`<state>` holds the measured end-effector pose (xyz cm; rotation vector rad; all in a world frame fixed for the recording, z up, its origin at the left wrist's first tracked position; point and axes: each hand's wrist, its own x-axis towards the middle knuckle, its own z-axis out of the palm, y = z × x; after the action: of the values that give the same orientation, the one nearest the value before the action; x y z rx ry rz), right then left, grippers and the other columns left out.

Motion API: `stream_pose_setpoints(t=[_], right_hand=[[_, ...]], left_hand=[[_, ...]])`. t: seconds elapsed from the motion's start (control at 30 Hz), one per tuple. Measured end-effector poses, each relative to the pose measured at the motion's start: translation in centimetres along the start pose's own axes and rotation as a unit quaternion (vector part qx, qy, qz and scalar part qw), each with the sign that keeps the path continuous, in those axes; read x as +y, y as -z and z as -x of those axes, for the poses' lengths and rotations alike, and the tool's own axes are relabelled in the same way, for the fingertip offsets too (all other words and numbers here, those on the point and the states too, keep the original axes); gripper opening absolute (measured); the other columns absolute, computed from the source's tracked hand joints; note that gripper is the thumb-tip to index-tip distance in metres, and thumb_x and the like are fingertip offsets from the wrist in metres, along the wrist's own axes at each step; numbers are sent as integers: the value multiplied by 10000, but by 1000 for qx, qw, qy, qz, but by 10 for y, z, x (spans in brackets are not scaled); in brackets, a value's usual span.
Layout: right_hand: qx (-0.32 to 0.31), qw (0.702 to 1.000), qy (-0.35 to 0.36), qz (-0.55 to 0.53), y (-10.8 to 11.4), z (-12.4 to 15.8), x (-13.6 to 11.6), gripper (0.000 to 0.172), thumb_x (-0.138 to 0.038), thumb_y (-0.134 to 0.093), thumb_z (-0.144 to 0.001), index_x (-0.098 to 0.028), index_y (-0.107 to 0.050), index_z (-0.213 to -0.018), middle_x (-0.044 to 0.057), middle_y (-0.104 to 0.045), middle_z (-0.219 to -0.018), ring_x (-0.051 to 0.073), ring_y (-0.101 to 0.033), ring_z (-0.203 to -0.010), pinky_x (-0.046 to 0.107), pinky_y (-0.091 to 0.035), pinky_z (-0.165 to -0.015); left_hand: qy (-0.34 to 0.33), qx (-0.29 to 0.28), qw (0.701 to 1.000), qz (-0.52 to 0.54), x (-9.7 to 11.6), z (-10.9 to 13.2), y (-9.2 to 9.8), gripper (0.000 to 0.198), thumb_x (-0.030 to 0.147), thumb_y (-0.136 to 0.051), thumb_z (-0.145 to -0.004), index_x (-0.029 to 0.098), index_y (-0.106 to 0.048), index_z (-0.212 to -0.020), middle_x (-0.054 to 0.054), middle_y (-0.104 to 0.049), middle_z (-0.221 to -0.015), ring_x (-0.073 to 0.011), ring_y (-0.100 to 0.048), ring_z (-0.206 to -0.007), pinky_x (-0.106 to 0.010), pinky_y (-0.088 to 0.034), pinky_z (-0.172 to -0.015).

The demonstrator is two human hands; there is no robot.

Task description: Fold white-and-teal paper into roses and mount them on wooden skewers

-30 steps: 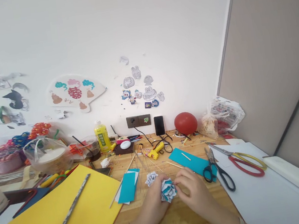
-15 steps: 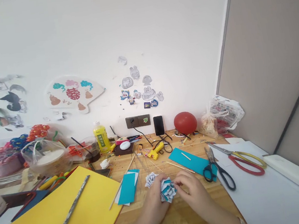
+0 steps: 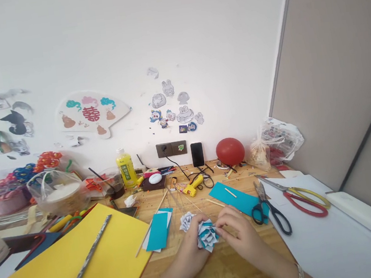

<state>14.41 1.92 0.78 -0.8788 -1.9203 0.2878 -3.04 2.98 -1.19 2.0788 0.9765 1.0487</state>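
your left hand [image 3: 194, 251] and right hand [image 3: 242, 237] meet low over the wooden bench [image 3: 223, 273], left fingers curled around the teal-and-white paper flower [image 3: 207, 236] and right fingers pinched on its right edge, so it sits between both hands. just beyond it lies a white folded piece [image 3: 186, 221], with a teal strip [image 3: 158, 232] and a yellow sheet [image 3: 86, 266] to the left and black-handled scissors [image 3: 271, 215] to the right. farther back are a yellow glue gun [image 3: 193, 186], then a phone [image 3: 197, 154] and a red balloon [image 3: 230, 151] by the wall.
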Motion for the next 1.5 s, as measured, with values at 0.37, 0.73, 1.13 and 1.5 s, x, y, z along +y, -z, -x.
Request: stream_pose_setpoints(t=[0.37,0.73,1.13,1.5], right_hand=[[-1,999,37,35,5,0,-3,115,-236,-537,-868,-212,-618,-789,15,-592,-769,155,-549,-748,281,-431,-652],[-29,995,59,72,9,-4,-6,163,-216,-486,-902,-216,-629,-824,14,-607,-765,144,-566,-740,267,-455,-632],[0,989,70,128,-1,3,-4,164,-164,-478,-881,-204,-574,-754,22,-592,-731,166,-512,-692,301,-384,-615],[40,998,-8,57,-4,3,-6,102,-133,-527,-781,-213,-492,-727,-11,-547,-711,155,-527,-710,282,-403,-651]], left_hand=[[-11,-41,999,-12,6,2,0,328,36,-490,-720,202,-489,-1003,-26,-582,-931,-173,-547,-841,-276,-434,-742],[-15,-51,998,-22,9,1,2,355,15,-481,-704,204,-478,-1004,-16,-575,-924,-161,-552,-834,-260,-451,-738],[-21,-46,993,-108,-10,7,-3,520,-37,-465,-641,231,-524,-1083,-51,-624,-1031,-226,-549,-940,-322,-422,-794],[-32,-53,992,-108,2,7,-2,396,2,-465,-699,215,-535,-1026,-56,-626,-976,-214,-552,-893,-311,-427,-759]])
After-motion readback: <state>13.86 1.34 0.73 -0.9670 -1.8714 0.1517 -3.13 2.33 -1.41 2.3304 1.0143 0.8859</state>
